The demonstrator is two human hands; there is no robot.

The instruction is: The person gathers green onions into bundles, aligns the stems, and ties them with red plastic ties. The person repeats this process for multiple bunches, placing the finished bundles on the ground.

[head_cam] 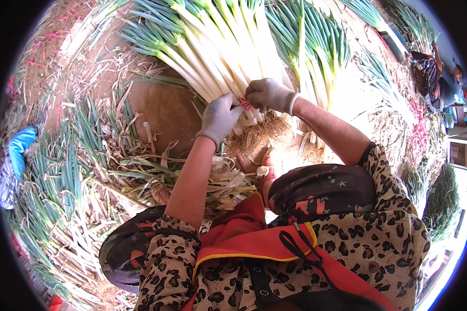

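Observation:
A large bundle of long green onions [229, 50] lies on the ground before me, green tops pointing away and roots [264, 134] towards me. Red tie strips [245, 103] sit near the bundle's root end. My left hand [221, 116], in a pale work glove, pinches the tie from the left. From the right, my gloved right hand [270, 95] has its fingers bent over the same tie, against the white stalks. Part of the tie is hidden under the fingers.
Another green onion bunch [311, 50] lies to the right. Loose green onions [62, 175] and dry peeled leaves [202, 175] cover the ground at left and near my feet. Red strips [418, 128] lie scattered at right. Another person [445, 83] sits at far right; a blue sleeve [21, 147] shows far left.

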